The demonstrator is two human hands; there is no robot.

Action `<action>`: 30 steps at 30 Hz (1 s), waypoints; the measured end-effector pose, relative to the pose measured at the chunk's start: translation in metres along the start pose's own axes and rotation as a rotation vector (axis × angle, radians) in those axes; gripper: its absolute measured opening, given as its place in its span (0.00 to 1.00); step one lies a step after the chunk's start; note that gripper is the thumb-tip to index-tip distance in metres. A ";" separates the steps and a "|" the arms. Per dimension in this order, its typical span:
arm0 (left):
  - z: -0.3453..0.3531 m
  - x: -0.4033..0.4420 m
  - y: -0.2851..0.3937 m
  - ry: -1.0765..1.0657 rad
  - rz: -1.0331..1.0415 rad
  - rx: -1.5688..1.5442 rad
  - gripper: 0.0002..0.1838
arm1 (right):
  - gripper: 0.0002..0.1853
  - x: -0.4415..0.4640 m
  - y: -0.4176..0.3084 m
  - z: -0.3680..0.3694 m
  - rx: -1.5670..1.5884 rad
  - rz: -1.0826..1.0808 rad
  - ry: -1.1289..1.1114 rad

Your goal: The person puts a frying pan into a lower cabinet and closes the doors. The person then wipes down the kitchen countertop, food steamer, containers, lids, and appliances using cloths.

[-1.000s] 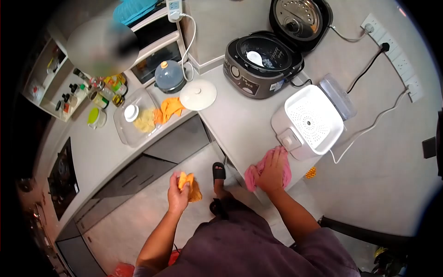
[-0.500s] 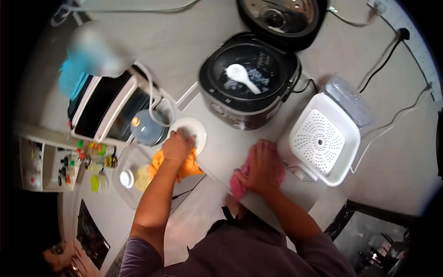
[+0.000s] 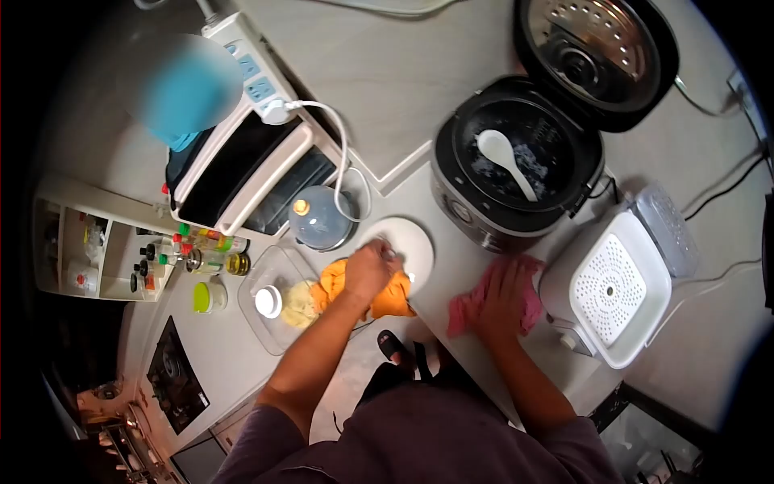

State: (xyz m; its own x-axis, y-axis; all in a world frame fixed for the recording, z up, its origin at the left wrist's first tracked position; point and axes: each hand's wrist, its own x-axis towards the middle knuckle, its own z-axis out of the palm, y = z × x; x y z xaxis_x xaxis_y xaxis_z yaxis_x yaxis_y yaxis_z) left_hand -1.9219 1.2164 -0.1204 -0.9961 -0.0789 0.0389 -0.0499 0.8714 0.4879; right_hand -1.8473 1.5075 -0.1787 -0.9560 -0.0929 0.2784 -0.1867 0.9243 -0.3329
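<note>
My left hand [image 3: 371,273] is over the near-left edge of a round white plate [image 3: 418,246], its fingers curled together; what they pinch, if anything, is hidden. An orange cloth [image 3: 392,298] lies bunched under and around this hand, beside the plate. My right hand [image 3: 501,306] presses down on a crumpled pink cloth [image 3: 466,310] on the counter, holding it beneath the fingers. Just beyond stands a rice cooker [image 3: 468,211] with its lid up. Inside, a white rice spoon [image 3: 500,153] rests among bits of rice.
Right of the pink cloth stands a white container with a perforated tray [image 3: 614,286]. A grey-blue domed jug [image 3: 322,219] and a toaster oven [image 3: 266,173] are left of the plate. A clear tub [image 3: 256,323], several bottles [image 3: 211,250] and a hob [image 3: 173,375] line the left counter.
The view has shifted, so the counter items appear further right. My left fingers, earlier spread on the plate, are now drawn together near its edge. My right hand stays on the pink cloth.
</note>
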 end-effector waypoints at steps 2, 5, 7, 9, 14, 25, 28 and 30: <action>-0.021 -0.024 0.006 -0.014 -0.013 -0.140 0.13 | 0.52 0.000 -0.009 0.006 0.027 -0.097 -0.023; -0.056 -0.066 0.006 -0.044 -0.175 -0.283 0.14 | 0.53 0.032 -0.027 0.023 0.161 -0.231 -0.152; -0.076 -0.095 -0.003 -0.081 -0.365 -0.427 0.14 | 0.53 0.069 -0.048 0.037 0.239 -0.305 -0.210; -0.091 -0.122 -0.013 -0.050 -0.442 -0.620 0.12 | 0.53 0.111 -0.076 0.047 0.272 -0.377 -0.195; -0.122 -0.165 -0.024 -0.063 -0.566 -0.633 0.13 | 0.52 0.184 -0.113 0.089 0.261 -0.366 -0.166; -0.117 -0.184 -0.026 0.033 -0.361 -0.495 0.13 | 0.23 0.146 -0.124 0.086 0.506 -0.926 -0.327; -0.113 -0.153 -0.015 0.080 -0.163 -0.307 0.13 | 0.19 0.123 -0.104 0.073 0.625 -0.805 -0.352; -0.108 -0.122 -0.002 0.073 -0.053 -0.208 0.12 | 0.19 0.097 -0.083 0.066 0.595 -0.774 -0.295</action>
State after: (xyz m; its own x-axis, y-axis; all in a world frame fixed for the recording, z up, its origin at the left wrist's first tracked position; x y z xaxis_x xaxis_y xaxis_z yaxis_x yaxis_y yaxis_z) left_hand -1.7922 1.1720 -0.0323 -0.9843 -0.1632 0.0673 -0.0787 0.7470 0.6601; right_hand -1.9393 1.3973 -0.1839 -0.5274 -0.7490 0.4011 -0.7829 0.2450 -0.5719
